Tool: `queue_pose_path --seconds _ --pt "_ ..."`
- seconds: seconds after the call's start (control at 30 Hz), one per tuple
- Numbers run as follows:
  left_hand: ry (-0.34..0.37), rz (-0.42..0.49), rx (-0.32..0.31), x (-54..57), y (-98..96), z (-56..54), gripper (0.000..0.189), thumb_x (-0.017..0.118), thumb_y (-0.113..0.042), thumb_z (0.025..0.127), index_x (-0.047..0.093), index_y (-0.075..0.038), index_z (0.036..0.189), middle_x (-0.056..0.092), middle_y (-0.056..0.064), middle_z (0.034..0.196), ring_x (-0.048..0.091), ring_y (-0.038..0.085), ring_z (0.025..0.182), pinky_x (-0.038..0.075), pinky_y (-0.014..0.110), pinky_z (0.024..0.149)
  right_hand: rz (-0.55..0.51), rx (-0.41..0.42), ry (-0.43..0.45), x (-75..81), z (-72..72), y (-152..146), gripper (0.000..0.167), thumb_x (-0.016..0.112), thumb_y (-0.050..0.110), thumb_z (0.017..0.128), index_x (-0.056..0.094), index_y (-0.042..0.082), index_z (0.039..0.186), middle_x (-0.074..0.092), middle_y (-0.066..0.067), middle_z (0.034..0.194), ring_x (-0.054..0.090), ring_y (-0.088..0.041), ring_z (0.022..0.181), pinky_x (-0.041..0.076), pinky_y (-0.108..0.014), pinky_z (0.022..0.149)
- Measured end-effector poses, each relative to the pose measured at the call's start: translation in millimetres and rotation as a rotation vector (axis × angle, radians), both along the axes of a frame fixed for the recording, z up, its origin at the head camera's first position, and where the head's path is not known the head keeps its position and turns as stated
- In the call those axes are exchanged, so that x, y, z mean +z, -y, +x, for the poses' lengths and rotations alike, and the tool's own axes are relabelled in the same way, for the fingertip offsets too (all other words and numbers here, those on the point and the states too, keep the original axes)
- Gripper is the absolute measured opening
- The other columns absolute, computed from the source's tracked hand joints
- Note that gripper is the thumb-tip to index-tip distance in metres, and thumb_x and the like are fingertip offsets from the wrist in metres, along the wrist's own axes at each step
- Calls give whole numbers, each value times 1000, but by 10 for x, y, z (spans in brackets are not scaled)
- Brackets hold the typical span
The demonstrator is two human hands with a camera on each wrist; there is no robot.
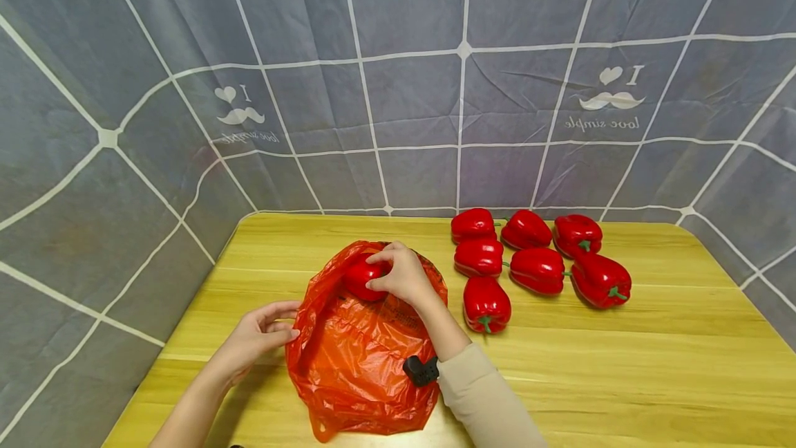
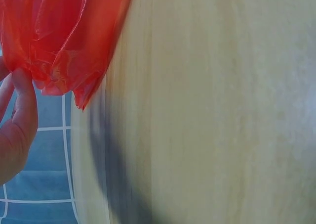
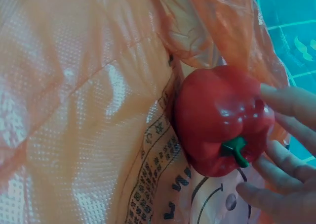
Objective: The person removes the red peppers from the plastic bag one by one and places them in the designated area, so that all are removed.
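Note:
A thin orange-red plastic bag (image 1: 373, 379) lies spread on the table with its mouth wide. My left hand (image 1: 261, 337) pinches the bag's left rim between thumb and fingers. In the left wrist view, the left fingers (image 2: 24, 90) meet the gathered plastic. Inside the bag, toward its far side, sits a glossy red bell pepper (image 3: 222, 117) with a green stem. My right hand (image 1: 401, 272) reaches in over the bag and holds this pepper at its right end. The right fingers (image 3: 286, 103) lie around that end, with the lowest fingertip a little off it.
Several more red bell peppers (image 1: 537, 270) lie in loose rows on the wooden table (image 1: 622, 379), right of the bag. A grey cloth (image 1: 410, 102) with white lines hangs behind and at the sides. The black wrist camera (image 1: 421, 370) overlaps the bag's right part.

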State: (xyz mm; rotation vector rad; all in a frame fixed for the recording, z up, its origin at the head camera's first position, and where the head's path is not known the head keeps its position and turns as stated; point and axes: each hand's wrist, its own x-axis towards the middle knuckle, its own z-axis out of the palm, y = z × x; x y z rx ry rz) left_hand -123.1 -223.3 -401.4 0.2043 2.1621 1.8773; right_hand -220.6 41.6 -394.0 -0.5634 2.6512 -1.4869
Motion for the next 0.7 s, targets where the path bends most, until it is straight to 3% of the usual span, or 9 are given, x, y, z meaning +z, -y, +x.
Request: queue_pose_path --seconds 0.1,0.33,0.7 --pt "5 -6 5 3 0 -2 53 62 0 85 38 18 129 60 1 106 61 10 87 53 26 70 49 -23 -12 6 12 19 36 83 7 66 73 8 100 54 -8 107 52 -26 98 47 -35 80" --pt "3 -14 9 18 -7 -4 54 62 0 85 37 17 130 59 3 107 61 10 88 53 26 71 105 17 -19 6 26 45 37 83 10 66 73 11 101 55 -12 122 50 -31 114 44 -43 93" --pt "2 -13 4 10 3 -4 54 62 0 86 36 17 130 59 1 107 62 10 88 53 27 70 164 105 -65 27 44 43 33 82 11 67 74 13 99 57 -11 118 52 -29 109 44 -44 90"
